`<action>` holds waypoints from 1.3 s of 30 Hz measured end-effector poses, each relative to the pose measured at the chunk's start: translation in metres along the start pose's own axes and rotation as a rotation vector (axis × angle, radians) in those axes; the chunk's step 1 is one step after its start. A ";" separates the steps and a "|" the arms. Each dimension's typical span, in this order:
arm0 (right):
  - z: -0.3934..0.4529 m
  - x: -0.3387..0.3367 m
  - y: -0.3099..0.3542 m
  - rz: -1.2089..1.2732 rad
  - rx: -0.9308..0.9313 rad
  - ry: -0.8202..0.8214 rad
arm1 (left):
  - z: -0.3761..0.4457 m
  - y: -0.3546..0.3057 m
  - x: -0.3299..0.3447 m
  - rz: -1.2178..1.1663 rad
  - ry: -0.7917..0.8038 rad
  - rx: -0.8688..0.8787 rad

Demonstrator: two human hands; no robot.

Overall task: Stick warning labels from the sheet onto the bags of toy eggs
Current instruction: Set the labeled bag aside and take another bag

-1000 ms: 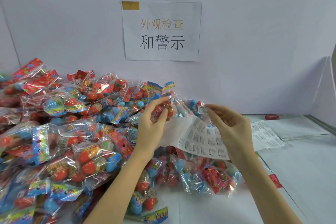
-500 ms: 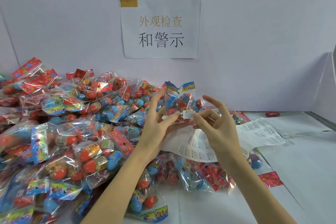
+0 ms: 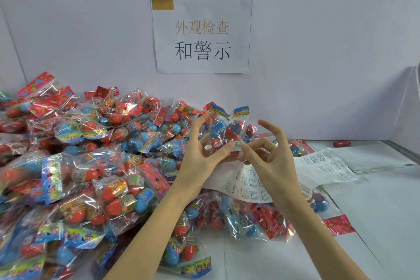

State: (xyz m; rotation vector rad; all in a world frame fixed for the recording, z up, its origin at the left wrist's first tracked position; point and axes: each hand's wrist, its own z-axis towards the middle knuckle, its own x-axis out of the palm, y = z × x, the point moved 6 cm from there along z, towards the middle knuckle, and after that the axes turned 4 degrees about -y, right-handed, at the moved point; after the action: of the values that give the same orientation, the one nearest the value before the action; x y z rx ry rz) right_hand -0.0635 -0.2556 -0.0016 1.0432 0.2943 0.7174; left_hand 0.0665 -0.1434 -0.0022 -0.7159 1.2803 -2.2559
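The small white printed warning label (image 3: 238,145) sat on the front of the crinkly clear plastic bag of red and blue toy eggs (image 3: 227,130), which we held up in front of us above the pile. We judged the bag light and slippery, its film soft and yielding between the hard, rounded eggs, so the surest hold was on the film bunched around an egg or at the printed header strip at the top. The label itself looked thin and limp, apt to wrinkle unless it was pressed flat over a firm egg.

Our left hand (image 3: 202,154) grasped the bag, thumb tip touching the label's left edge and the fingers curled up behind the bag. Our right hand (image 3: 268,154) was just beside the label on its right, index and thumb curled toward it; we could not tell whether they pinched its edge or only pressed it.

The curled white sheet of warning labels (image 3: 247,185) lay just below both hands, draped over the heap of bagged eggs (image 3: 91,166). That heap spread to the left across the white table (image 3: 375,223).
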 end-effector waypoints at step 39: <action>-0.001 -0.001 -0.011 -0.369 0.195 0.224 | 0.000 -0.003 -0.014 0.167 -0.185 0.004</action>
State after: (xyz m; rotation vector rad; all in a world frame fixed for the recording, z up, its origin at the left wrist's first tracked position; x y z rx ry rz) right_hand -0.0602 -0.2589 -0.0117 1.0548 0.7421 0.4767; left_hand 0.0774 -0.1336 -0.0030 -0.7667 1.2004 -2.0091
